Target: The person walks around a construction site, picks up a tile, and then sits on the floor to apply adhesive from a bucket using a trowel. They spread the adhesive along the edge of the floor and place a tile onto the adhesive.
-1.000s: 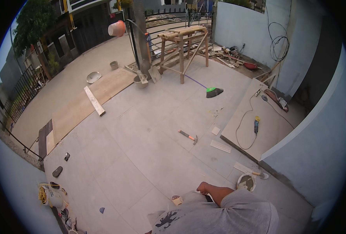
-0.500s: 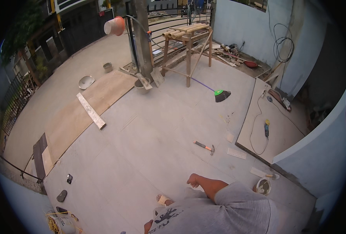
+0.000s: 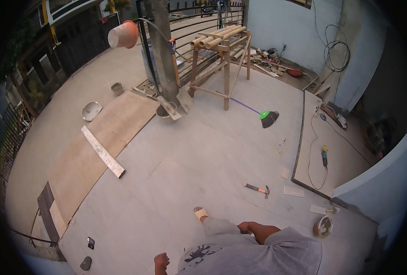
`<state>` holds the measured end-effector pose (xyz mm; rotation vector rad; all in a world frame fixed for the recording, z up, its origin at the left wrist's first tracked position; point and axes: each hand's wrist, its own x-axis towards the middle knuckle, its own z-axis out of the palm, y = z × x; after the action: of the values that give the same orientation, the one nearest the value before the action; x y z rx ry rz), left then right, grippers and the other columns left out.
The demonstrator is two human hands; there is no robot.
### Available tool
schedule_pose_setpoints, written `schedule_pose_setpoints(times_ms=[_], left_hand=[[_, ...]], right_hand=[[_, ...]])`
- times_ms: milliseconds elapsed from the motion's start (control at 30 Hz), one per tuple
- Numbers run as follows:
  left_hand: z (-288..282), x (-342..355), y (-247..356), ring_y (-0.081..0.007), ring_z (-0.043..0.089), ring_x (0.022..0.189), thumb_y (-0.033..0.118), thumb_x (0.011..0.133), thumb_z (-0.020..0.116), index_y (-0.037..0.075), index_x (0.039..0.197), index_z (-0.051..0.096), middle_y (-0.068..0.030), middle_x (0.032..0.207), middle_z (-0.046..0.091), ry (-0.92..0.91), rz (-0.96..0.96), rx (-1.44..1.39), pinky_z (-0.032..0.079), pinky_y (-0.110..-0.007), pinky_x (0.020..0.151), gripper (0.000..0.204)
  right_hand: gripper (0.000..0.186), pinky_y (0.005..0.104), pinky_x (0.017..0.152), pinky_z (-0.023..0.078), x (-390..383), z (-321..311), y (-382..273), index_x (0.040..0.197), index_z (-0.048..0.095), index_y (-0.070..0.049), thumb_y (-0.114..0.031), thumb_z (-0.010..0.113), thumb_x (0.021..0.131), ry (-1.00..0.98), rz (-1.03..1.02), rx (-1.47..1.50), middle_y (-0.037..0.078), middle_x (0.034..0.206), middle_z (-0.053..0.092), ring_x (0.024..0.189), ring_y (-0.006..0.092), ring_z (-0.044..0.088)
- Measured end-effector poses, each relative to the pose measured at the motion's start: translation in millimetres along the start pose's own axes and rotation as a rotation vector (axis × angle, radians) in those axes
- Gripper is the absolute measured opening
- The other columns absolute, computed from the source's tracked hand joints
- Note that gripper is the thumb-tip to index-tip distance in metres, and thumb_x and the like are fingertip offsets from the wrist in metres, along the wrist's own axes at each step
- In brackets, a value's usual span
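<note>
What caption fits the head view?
Person walking across a tiled yard, both hands empty, hammer and broom lying ahead.

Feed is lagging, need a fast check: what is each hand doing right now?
Left hand: low at the picture's edge, seems empty; fingers too small to tell if open.
Right hand: against the grey clothing, fingers curled; cannot tell if it holds anything.

I stand on a pale tiled floor (image 3: 189,183). Taking the hammer (image 3: 257,188) as my mark: a white ribbed strip (image 3: 293,191) lies just to its right, and a round bucket (image 3: 323,226) sits farther right and nearer me. Beyond the hammer lies a green-headed broom (image 3: 267,117), and past that stands a wooden trestle (image 3: 221,64). Far to the hammer's left, a long white plank (image 3: 102,152) rests across a brown board (image 3: 98,151).
</note>
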<state>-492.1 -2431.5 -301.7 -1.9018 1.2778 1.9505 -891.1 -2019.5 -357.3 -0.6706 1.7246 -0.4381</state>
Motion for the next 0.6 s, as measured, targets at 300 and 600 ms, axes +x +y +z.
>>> schedule_pose_setpoints(times_ms=[300, 600], left_hand=[[38.4, 82.1, 88.4, -0.0203, 0.055, 0.064, 0.024, 0.095, 0.059, 0.009, 0.088, 0.056, -0.0026, 0.077, 0.053, -0.121, 0.136, 0.468, 0.043, -0.036, 0.053, 0.017], [-74.1, 253.3, 181.7, -0.0241, 0.063, 0.072, 0.028, 0.094, 0.061, 0.007, 0.097, 0.062, -0.0049, 0.086, 0.062, -0.122, 1.059, 1.182, 0.05, -0.038, 0.059, 0.021]], right_hand=[[0.006, 0.0357, 0.052, 0.046, 167.3, -209.7, -137.2, 0.084, 0.061, -0.011, -0.016, 0.059, 0.086, -0.153, 0.428, 0.336, 0.002, 0.07, 0.059, 0.06, 0.0133, 0.055], [0.019, 0.0339, 0.055, 0.056, 238.5, -305.3, -367.1, 0.086, 0.063, 0.001, -0.018, 0.063, 0.084, 0.436, 0.098, 0.598, 0.009, 0.077, 0.066, 0.065, 0.0193, 0.065]])
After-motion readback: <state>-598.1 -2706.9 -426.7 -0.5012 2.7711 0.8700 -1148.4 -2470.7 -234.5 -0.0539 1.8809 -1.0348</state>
